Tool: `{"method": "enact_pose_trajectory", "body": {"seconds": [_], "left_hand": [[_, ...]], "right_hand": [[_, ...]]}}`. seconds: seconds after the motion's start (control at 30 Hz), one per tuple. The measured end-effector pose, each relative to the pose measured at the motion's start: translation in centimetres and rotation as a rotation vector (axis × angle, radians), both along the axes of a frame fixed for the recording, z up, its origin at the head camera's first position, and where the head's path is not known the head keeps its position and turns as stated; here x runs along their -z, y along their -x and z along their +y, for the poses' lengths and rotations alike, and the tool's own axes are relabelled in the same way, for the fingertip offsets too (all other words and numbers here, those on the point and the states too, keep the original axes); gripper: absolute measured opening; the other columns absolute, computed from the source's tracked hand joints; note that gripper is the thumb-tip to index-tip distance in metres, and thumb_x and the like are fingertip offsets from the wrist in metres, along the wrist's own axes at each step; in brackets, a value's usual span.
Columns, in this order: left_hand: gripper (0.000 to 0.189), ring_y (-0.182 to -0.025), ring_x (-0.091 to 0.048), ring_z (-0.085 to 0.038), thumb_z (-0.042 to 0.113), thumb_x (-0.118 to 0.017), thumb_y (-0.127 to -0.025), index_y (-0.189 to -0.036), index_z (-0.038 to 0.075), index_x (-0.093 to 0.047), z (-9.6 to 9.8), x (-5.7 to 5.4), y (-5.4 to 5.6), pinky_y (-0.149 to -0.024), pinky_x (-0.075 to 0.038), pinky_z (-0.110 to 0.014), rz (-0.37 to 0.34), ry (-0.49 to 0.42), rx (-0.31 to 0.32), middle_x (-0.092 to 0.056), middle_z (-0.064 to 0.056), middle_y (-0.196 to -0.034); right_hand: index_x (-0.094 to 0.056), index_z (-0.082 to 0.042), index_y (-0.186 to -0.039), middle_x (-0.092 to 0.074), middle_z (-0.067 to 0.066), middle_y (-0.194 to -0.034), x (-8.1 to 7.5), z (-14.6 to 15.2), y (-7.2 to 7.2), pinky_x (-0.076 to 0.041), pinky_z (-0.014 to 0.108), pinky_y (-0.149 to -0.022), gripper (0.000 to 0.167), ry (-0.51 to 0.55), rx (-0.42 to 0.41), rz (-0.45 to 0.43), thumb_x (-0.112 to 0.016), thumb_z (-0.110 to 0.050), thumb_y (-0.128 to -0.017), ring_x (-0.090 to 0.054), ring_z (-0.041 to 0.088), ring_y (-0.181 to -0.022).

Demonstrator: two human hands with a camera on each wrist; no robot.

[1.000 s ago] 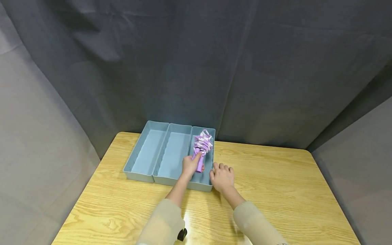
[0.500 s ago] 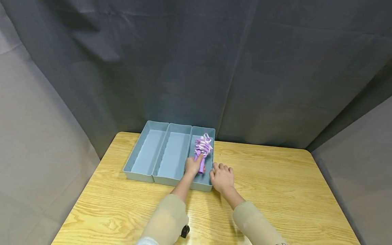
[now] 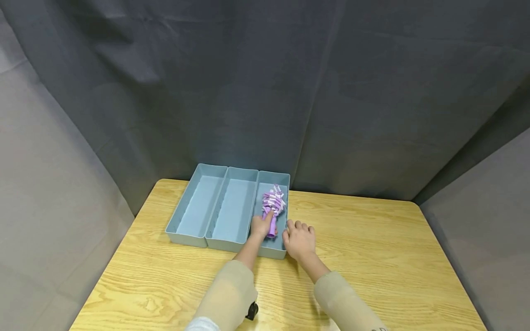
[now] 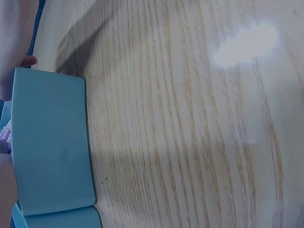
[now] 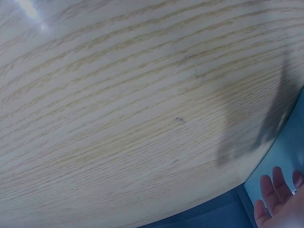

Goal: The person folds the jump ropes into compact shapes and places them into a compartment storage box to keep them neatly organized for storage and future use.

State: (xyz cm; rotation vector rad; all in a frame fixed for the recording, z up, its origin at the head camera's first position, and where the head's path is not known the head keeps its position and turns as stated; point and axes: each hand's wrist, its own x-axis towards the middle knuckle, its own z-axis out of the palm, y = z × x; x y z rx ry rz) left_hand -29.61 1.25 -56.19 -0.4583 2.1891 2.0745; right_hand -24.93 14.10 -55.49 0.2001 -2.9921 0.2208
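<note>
In the head view, my left hand (image 3: pixel 262 225) grips the purple handles of a beaded jump rope (image 3: pixel 273 202), with the thumb on top. Its purple-and-white beads are bundled at the far end. The rope lies within the right-hand blue bin (image 3: pixel 273 253); whether it touches the floor is hard to tell. My right hand (image 3: pixel 300 239) is at that bin's right wall, fingers loosely bent. In the right wrist view, the fingers of the right hand (image 5: pixel 280 202) lie against the blue wall. Only a sliver of the jump rope (image 4: pixel 5 135) shows in the left wrist view.
Two more blue bins, the middle one (image 3: pixel 233 207) and the left one (image 3: pixel 198 207), stand side by side against the right-hand bin. All rest on a wooden table (image 3: pixel 372 257). A dark curtain (image 3: pixel 265 82) hangs behind, with grey panels at the sides.
My left hand has shifted slightly right and toward me, bringing the jump rope nearer the right-hand bin's front. My right hand has stayed at the wall.
</note>
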Motion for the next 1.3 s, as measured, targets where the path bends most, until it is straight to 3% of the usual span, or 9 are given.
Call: {"method": "enact_pose_trajectory", "body": {"seconds": [0.17, 0.33, 0.57, 0.8, 0.87, 0.97, 1.1, 1.2, 1.3], "left_hand": [[0.045, -0.051, -0.064, -0.028, 0.036, -0.058, -0.088, -0.085, -0.009, -0.061, 0.0, 1.4, 1.0, -0.047, -0.053, -0.034, -0.012, 0.055, 0.017, -0.065, -0.022, -0.067], [0.057, -0.049, -0.062, -0.024, 0.052, -0.055, -0.085, -0.08, -0.004, -0.063, -0.1, 4.7, 2.7, -0.045, -0.05, -0.033, 0.022, 0.164, 0.056, -0.064, -0.014, -0.062], [0.057, -0.064, -0.057, -0.026, 0.044, -0.051, -0.09, -0.094, -0.012, -0.06, -0.1, 0.4, 0.2, -0.058, -0.05, -0.034, -0.044, 0.329, 0.084, -0.06, -0.019, -0.076], [0.074, -0.072, -0.06, -0.031, 0.064, -0.048, -0.082, -0.106, -0.006, -0.056, 0.7, 13.2, 6.7, -0.061, -0.051, -0.038, 0.119, 0.571, 0.061, -0.062, -0.021, -0.087], [0.076, -0.082, -0.061, -0.035, 0.061, -0.048, -0.084, -0.116, -0.008, -0.048, 0.5, 13.7, 7.0, -0.067, -0.052, -0.041, 0.185, 0.619, 0.073, -0.061, -0.026, -0.096], [0.081, -0.087, -0.061, -0.039, 0.056, -0.053, -0.084, -0.128, -0.011, -0.036, 0.1, 10.6, 5.5, -0.073, -0.052, -0.044, 0.137, 0.604, 0.106, -0.059, -0.031, -0.1], [0.075, -0.087, -0.06, -0.042, 0.034, -0.06, -0.087, -0.133, -0.014, -0.027, -0.1, 2.6, 1.6, -0.075, -0.051, -0.049, 0.067, 0.597, 0.114, -0.059, -0.033, -0.098], [0.067, -0.086, -0.061, -0.041, 0.027, -0.06, -0.087, -0.131, -0.015, -0.03, -0.1, 0.3, 0.2, -0.075, -0.051, -0.047, 0.117, 0.66, 0.104, -0.059, -0.032, -0.097], [0.06, -0.09, -0.06, -0.04, 0.025, -0.059, -0.088, -0.127, -0.014, -0.035, 0.0, -0.2, -0.3, -0.078, -0.051, -0.044, 0.173, 0.741, 0.105, -0.058, -0.029, -0.104]], "right_hand": [[-0.052, -0.013, -0.111, -0.055, 0.009, -0.095, 0.1, 0.0, 0.1, -0.038, 0.047, -0.087, 0.028, -0.005, 0.002, 0.005, -0.042, -0.031, -0.092, -0.054, 0.029, -0.092], [-0.051, -0.013, -0.113, -0.056, 0.01, -0.097, 0.1, 0.0, 0.1, -0.038, 0.048, -0.088, 0.03, -0.007, 0.003, -0.004, -0.042, -0.032, -0.092, -0.054, 0.03, -0.094], [-0.051, -0.013, -0.113, -0.056, 0.01, -0.099, 0.0, 0.0, 0.0, -0.037, 0.049, -0.09, 0.029, 0.001, 0.006, -0.016, -0.042, -0.032, -0.092, -0.053, 0.03, -0.095], [-0.051, -0.013, -0.111, -0.056, 0.01, -0.096, 0.1, 0.0, 0.0, -0.037, 0.049, -0.088, 0.028, 0.007, 0.01, -0.011, -0.041, -0.031, -0.092, -0.054, 0.03, -0.093], [-0.051, -0.013, -0.11, -0.056, 0.01, -0.096, 0.1, -0.1, 0.0, -0.037, 0.049, -0.088, 0.027, 0.009, 0.01, -0.01, -0.041, -0.031, -0.092, -0.054, 0.03, -0.093], [-0.051, -0.013, -0.11, -0.056, 0.01, -0.096, 0.1, -0.1, 0.0, -0.037, 0.049, -0.088, 0.026, 0.012, 0.009, -0.009, -0.042, -0.03, -0.092, -0.054, 0.031, -0.093], [-0.051, -0.013, -0.109, -0.056, 0.01, -0.096, 0.2, -0.1, 0.1, -0.037, 0.048, -0.087, 0.026, 0.015, 0.009, -0.004, -0.042, -0.03, -0.092, -0.054, 0.03, -0.092], [-0.052, -0.012, -0.109, -0.056, 0.01, -0.095, 0.3, 0.0, 0.1, -0.038, 0.048, -0.086, 0.027, 0.013, 0.008, 0.007, -0.041, -0.03, -0.092, -0.054, 0.03, -0.091], [-0.052, -0.013, -0.109, -0.056, 0.009, -0.095, 0.3, 0.0, 0.1, -0.038, 0.047, -0.085, 0.027, 0.009, 0.007, 0.012, -0.041, -0.03, -0.092, -0.054, 0.03, -0.09]]}}
